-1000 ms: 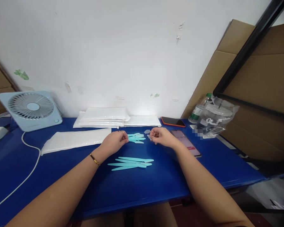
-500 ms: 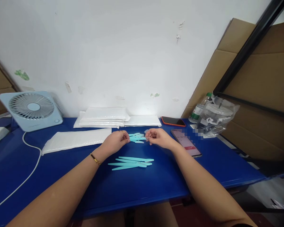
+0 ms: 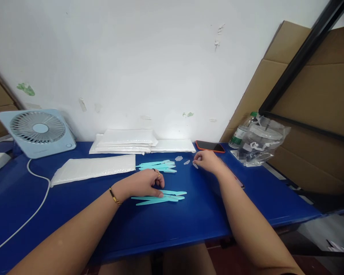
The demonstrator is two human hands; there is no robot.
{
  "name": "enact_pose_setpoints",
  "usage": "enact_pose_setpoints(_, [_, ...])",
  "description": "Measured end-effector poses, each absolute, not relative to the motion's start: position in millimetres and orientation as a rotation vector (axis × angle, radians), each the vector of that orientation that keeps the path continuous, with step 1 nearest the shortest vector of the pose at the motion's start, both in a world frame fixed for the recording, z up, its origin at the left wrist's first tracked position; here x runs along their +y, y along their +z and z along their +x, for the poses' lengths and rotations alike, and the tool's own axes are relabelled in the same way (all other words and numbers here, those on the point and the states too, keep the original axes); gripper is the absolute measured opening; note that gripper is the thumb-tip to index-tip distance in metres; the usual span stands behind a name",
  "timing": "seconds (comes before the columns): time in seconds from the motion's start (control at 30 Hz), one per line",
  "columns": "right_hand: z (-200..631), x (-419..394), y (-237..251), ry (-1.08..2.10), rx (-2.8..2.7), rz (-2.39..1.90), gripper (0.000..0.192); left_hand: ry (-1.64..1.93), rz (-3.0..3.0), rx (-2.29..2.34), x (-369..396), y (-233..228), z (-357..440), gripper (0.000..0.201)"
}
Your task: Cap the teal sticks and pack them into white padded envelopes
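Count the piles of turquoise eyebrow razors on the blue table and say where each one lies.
2. The far pile lies beyond the left hand; the near pile lies partly under that hand, which may hide some razors.

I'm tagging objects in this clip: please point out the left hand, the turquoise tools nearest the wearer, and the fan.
Left hand (image 3: pixel 143 183): head view, back of the hand.
Turquoise tools (image 3: pixel 169 198): head view, middle of the nearer bunch.
Fan (image 3: pixel 41 128): head view, central hub.
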State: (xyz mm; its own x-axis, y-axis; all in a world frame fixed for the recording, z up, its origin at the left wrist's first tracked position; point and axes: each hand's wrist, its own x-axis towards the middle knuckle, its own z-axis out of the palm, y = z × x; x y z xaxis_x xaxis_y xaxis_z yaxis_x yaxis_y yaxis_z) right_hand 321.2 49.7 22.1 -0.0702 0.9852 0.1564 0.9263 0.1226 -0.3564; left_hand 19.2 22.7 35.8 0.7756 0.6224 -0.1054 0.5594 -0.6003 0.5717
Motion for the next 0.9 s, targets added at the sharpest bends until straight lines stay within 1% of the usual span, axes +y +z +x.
enact_pose_setpoints(0.07, [319.7, 50.5, 17.6, 0.206, -2.063, -1.967, 0.009, 0.094, 2.345, 0.875, 20.3, 34.7, 20.5, 0.025])
enact_pose_setpoints(0.17, [312.5, 48.9, 15.5, 0.283, -2.080, -2.016, 0.004, 0.086, 2.324, 0.949, 21.4, 30.9, 22.2, 0.022])
enact_pose_setpoints(0.27, [307.1, 44.7, 19.9, 0.398, -2.090, -1.968, 0.004, 0.190, 2.362, 1.044, 26.5, 27.4, 21.1, 0.019])
enact_pose_setpoints(0.33, [305.0, 41.5, 23.9, 0.534, -2.073, -1.861, 0.005, 0.293, 2.358, 1.091, 30.7, 26.1, 18.4, 0.020])
enact_pose_setpoints(0.47, [298.8, 35.7, 28.6, 0.785, -2.025, -1.463, 0.014, 0.466, 2.206, 1.109, 38.4, 25.3, 11.6, 0.021])
enact_pose_setpoints(0.5, [296.3, 34.5, 28.8, 0.781, -2.022, -1.374, 0.016, 0.501, 2.185, 1.122, 40.1, 25.1, 10.4, 0.021])
enact_pose_setpoints(0.57, [290.6, 32.4, 28.6, 0.672, -2.019, -1.240, 0.018, 0.557, 2.184, 1.159, 43.1, 24.8, 9.2, 0.025])
enact_pose_setpoints(0.7, [279.8, 28.8, 28.2, 0.375, -2.034, -1.073, 0.013, 0.581, 2.190, 1.240, 46.7, 25.5, 9.8, 0.034])
enact_pose_setpoints(0.9, [271.9, 24.4, 30.3, 0.277, -2.146, -1.024, 0.011, 0.542, 2.193, 1.319, 46.0, 30.7, 10.5, 0.036])
